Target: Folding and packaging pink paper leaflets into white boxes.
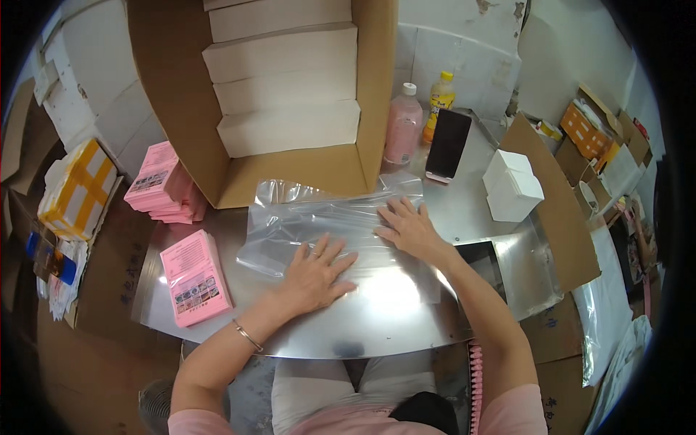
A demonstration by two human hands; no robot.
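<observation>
A clear plastic bag [290, 225] lies wrinkled on the shiny metal table [377, 326], its far edge reaching the mouth of a large cardboard box. My left hand [317, 277] rests palm down on the bag's near part, fingers spread. Further right and farther off, my right hand [409, 228] also presses flat on the plastic with its fingers apart. Neither hand grips anything. Left of my left hand lies a stack of pink printed leaflets [194, 279], and behind it a second, untidy pink pile [161, 185].
The open cardboard box [290, 177] holds white packets [290, 127] in a row. Behind my right hand stand a pink-filled bottle [403, 127], a yellow-capped bottle [441, 101] and a propped phone [449, 143]. White small boxes [513, 187] stand at right, beside a cardboard flap [554, 210].
</observation>
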